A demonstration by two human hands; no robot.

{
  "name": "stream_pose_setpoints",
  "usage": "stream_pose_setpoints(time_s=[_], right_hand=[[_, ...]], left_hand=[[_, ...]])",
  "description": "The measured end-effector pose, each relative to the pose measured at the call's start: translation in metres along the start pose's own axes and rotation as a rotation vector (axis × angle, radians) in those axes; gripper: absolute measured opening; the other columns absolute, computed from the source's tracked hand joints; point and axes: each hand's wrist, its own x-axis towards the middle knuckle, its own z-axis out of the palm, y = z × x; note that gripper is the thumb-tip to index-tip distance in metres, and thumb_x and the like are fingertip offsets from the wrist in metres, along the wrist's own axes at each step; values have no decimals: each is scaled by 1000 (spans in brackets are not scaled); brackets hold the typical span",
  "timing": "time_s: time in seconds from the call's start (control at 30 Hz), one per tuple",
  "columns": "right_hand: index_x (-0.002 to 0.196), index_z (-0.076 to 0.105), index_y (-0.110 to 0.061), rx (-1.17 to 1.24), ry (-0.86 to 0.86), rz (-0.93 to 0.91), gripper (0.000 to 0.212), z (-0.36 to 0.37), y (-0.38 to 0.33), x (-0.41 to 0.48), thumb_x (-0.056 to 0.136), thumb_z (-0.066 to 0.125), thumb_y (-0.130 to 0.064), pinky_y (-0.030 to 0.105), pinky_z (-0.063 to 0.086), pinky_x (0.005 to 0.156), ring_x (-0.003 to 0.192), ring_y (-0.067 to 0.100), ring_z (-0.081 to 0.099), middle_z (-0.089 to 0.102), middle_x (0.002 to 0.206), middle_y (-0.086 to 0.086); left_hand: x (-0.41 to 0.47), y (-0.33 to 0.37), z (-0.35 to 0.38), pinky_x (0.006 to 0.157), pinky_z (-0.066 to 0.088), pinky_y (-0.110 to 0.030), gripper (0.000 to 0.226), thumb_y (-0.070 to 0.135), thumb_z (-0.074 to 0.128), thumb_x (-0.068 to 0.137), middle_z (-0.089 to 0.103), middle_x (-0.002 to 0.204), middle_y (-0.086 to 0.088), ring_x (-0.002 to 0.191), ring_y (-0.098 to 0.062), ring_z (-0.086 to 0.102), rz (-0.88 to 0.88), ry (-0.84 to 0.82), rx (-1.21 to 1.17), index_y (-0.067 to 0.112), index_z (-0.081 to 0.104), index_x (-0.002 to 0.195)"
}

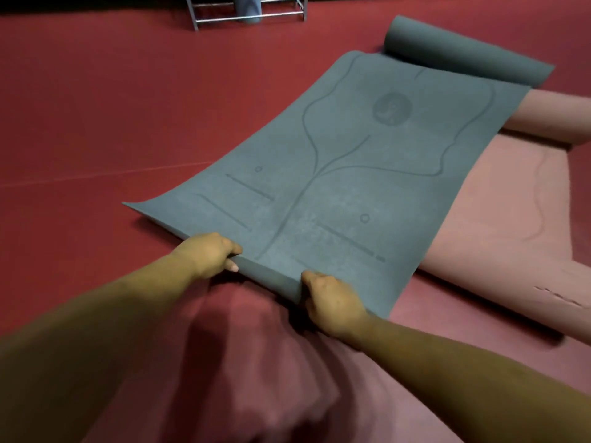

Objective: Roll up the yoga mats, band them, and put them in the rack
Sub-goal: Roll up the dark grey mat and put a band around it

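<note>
Fingers (232, 266) of left hand (208, 254) and right hand (332, 302) clamp grey mat (335, 174) near edge; rolling barely begun. Pink mat (495, 225) mostly unrolled, unbanded; one roll (248, 9) in rack (287, 13).

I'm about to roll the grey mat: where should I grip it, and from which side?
Probably take the grey mat by its near short edge, from the near side: that edge is lifted off the floor, and the left hand and right hand grip it there, spaced apart.
</note>
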Motion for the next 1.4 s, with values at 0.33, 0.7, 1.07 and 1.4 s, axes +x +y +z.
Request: stream_pose_setpoints(time_s=[0.33,0.7,1.07,1.4], right_hand=[[86,44,-19,-135,21,57,9,-76,32,-1,82,49,-13,34,37,67,97,40,62,66,107,20],[87,47,-19,-163,3,10,8,-66,43,-33,83,47,-12,35,41,74,103,39,62,66,113,21],[102,48,-22,-15,-124,18,11,-76,82,-135,96,47,-31,33,37,73,92,31,59,63,97,9],[76,56,-15,390,-302,186,60,-1,114,-214,90,39,-71,27,45,70,62,5,49,52,66,-11]], left_hand=[[-20,35,-43,76,41,-33,29,41,59,95,66,105,-13,101,-32,61,61,117,-56,13,55,99],[-59,72,-20,68,32,-31,26,38,55,97,48,72,7,78,-22,48,17,130,-129,20,46,82],[-106,165,7,92,39,-20,33,30,56,99,63,129,-1,111,-14,58,37,-108,-485,10,63,125],[-130,182,99,79,46,-40,42,47,43,94,63,103,-3,94,-27,63,292,453,86,30,43,132]])
